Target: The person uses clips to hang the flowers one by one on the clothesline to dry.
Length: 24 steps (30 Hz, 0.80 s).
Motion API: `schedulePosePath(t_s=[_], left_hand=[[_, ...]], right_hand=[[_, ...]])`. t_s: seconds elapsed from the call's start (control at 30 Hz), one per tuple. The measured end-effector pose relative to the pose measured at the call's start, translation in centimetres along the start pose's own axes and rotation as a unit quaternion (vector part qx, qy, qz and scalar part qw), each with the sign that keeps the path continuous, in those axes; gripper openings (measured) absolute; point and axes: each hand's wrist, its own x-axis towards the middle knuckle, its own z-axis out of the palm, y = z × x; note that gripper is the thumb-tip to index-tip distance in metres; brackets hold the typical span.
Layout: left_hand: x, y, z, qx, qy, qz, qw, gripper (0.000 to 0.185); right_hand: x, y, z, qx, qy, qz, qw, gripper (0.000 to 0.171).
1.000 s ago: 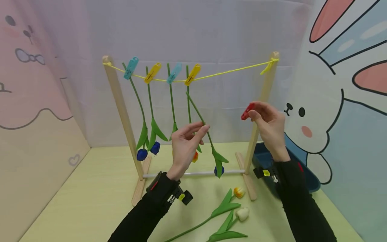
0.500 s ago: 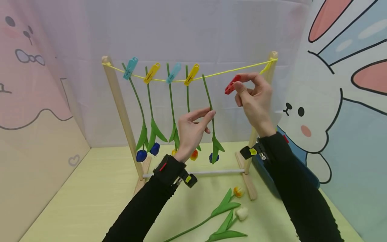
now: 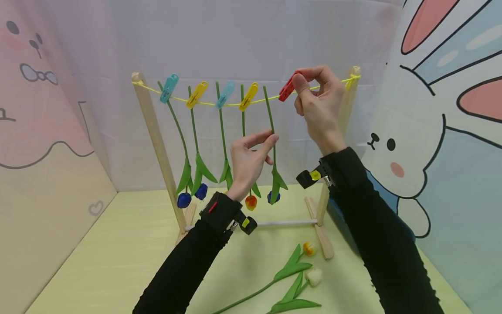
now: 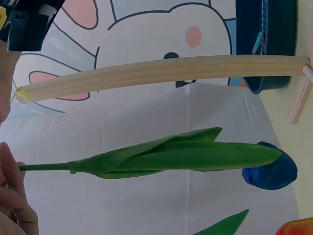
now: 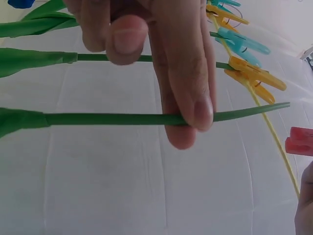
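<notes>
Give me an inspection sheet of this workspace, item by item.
Surface: pale green table.
Job's things: blue tulip hangs head down, stem top against the yellow string; red clothespin beside the stem top.
Clutter: two tulips lie on the table; four tulips pegged; blue bin.
Grips: left hand pinches the stem; right hand pinches the clothespin.
Cables: nothing seen.
Surroundings: wooden rack, rabbit backdrop.

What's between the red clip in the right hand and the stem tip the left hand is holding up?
Nothing solid: in the head view only a bare stretch of yellow string runs between the red clip and the stem tip.
</notes>
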Motion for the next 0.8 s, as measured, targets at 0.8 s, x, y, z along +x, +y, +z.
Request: schedulePosePath(t_s=[0.8], left_hand=[[0.9, 0.6, 0.1, 0.021, 0.017, -0.005, 0.9996, 0.026]], right_hand=[[0.5, 0.3, 2.7, 0.019, 0.038, 0.068, 0.997, 0.014]])
